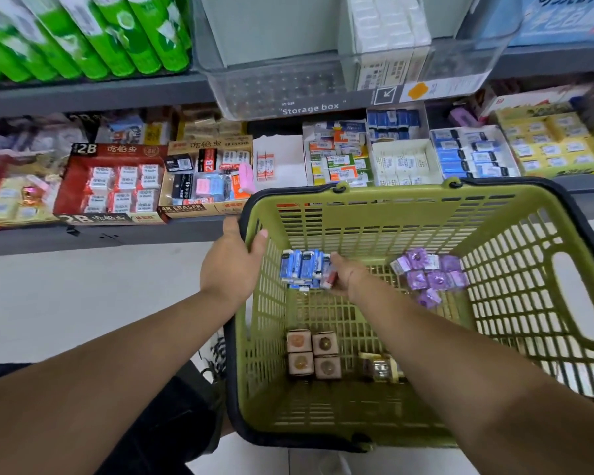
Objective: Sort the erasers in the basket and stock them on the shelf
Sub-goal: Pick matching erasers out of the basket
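Mostly plastic and card: a green lattice-walled basket (408, 214) with a black swing handle (584, 223) folded along its rim sits in front of a grey metal shelf (100, 234), its far edge just beside the shelf front. The left hand (234, 262) grips the basket's far-left corner, thumb outside, fingers curled over the rim. The right hand (345, 277) reaches down inside to the far end and pinches the blue erasers (302, 267), thumb on top and the other fingers hidden beneath; these are slim rectangular blocks in blue-and-white sleeves packed side by side, roughly five or six, exact count unclear. The right forearm crosses the basket floor and covers part of it. Also in the basket are a loose cluster of purple erasers (429, 275) in shiny wrap at the far right, around seven, four brown cube erasers (312, 354) in a two-by-two square near the middle, and one gold-and-clear pack (379, 368) partly under the forearm. On the shelf, open cardboard display boxes stand in a row: a red 2B box (110, 183), a 4B ERASER box (206, 180), a tray of matching blue-sleeved stock (470, 156) and a yellow box (549, 142). Above hangs a clear storage box (282, 87), with green tubes (83, 32) to the upper left.
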Action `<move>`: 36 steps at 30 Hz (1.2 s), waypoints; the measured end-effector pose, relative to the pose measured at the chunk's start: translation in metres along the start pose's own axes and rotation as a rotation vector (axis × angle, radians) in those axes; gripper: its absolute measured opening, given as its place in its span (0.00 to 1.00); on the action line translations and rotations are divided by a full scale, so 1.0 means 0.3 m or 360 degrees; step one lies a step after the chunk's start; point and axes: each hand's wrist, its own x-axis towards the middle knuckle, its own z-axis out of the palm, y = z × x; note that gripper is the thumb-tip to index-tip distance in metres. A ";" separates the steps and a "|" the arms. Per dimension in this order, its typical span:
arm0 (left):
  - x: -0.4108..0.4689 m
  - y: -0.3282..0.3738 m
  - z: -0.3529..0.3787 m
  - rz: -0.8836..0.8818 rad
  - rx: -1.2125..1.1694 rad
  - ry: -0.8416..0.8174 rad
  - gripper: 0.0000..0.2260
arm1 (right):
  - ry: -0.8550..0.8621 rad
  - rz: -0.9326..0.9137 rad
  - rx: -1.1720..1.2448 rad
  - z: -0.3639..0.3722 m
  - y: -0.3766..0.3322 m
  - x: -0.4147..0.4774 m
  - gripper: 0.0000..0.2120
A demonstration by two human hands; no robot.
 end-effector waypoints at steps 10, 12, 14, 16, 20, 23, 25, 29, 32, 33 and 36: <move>-0.006 0.007 -0.007 -0.0030 0.0008 -0.0015 0.16 | -0.0107 -0.0030 -0.0188 0.030 -0.001 0.017 0.49; -0.006 0.007 -0.005 -0.0032 0.0014 -0.0006 0.15 | -0.0109 -0.0058 -0.0154 0.047 -0.004 0.013 0.51; -0.005 0.006 -0.002 -0.0028 0.0027 -0.0001 0.15 | -0.0095 -0.0084 -0.0110 0.068 -0.004 0.010 0.50; -0.005 0.005 -0.001 -0.0020 0.0043 0.0005 0.15 | -0.0095 -0.0102 -0.0103 0.084 -0.003 0.004 0.49; -0.002 -0.004 0.002 0.0002 0.0038 0.0027 0.15 | -0.0114 -0.0172 -0.0145 0.080 0.000 -0.002 0.45; -0.001 -0.005 0.007 -0.0004 0.0017 0.0009 0.15 | -0.0153 -0.0194 -0.0128 0.059 0.003 -0.025 0.40; -0.005 0.001 0.000 -0.0056 -0.0005 -0.0019 0.16 | -0.0186 -0.0193 -0.0122 0.036 0.008 -0.051 0.43; -0.033 0.047 -0.026 0.0278 0.0298 0.0309 0.27 | -0.0296 -0.0246 -0.0161 -0.033 -0.014 -0.171 0.51; -0.084 0.156 -0.024 0.0472 -0.0151 0.0024 0.29 | -0.0357 -0.0341 -0.0198 -0.087 -0.069 -0.301 0.43; -0.101 0.197 -0.021 0.0254 -0.0464 -0.0178 0.31 | -0.0387 -0.0391 -0.0197 -0.105 -0.097 -0.344 0.34; -0.130 0.317 -0.031 -0.0693 -0.1522 -0.0782 0.36 | -0.0506 -0.0559 -0.0173 -0.145 -0.176 -0.487 0.16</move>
